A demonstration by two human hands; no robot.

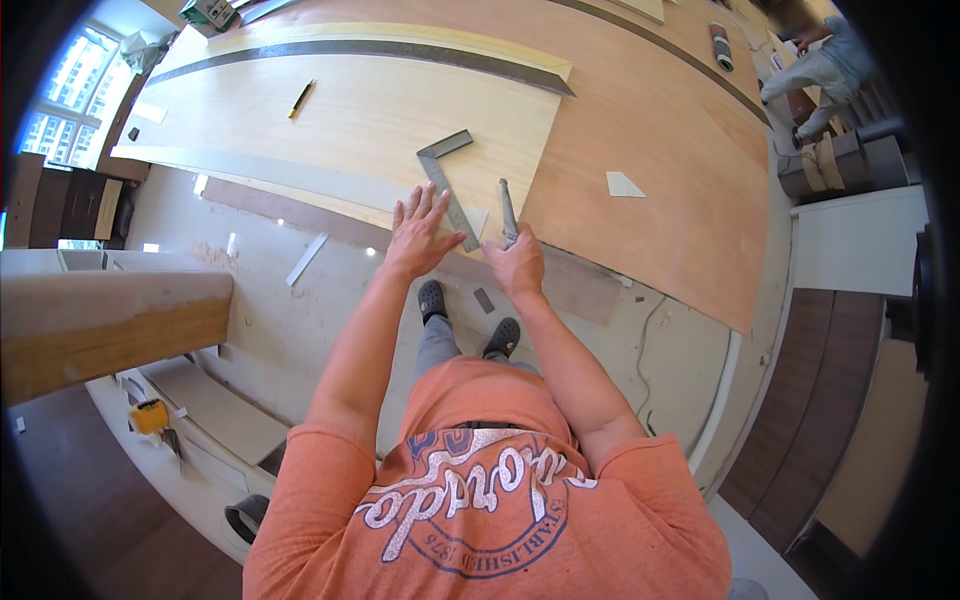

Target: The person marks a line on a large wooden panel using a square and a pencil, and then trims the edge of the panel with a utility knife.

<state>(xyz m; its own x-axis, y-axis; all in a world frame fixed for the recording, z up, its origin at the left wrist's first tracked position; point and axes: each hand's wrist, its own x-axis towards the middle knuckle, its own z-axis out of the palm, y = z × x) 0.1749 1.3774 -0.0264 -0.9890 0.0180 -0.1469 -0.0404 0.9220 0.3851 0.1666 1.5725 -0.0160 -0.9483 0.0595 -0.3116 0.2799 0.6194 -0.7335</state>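
Note:
My left hand (418, 235) lies with its fingers spread at the near edge of a pale wooden panel (370, 110). Its thumb reaches to the lower end of a try square (448, 195), whose short arm points up and right on the panel. In my right hand (518, 264) is a slim grey utility knife (508, 208), gripped at its lower end and pointing away from me. Between square and knife, a small pale piece (479, 220) lies at the panel edge, partly covered by the square.
A long dark straightedge (380, 48) and a yellow pencil (301, 98) lie on the panel. A white offcut (626, 185) rests on the reddish board (660, 130) beneath. A cable (643, 350) runs along the floor. Another person (825, 75) is at the far right.

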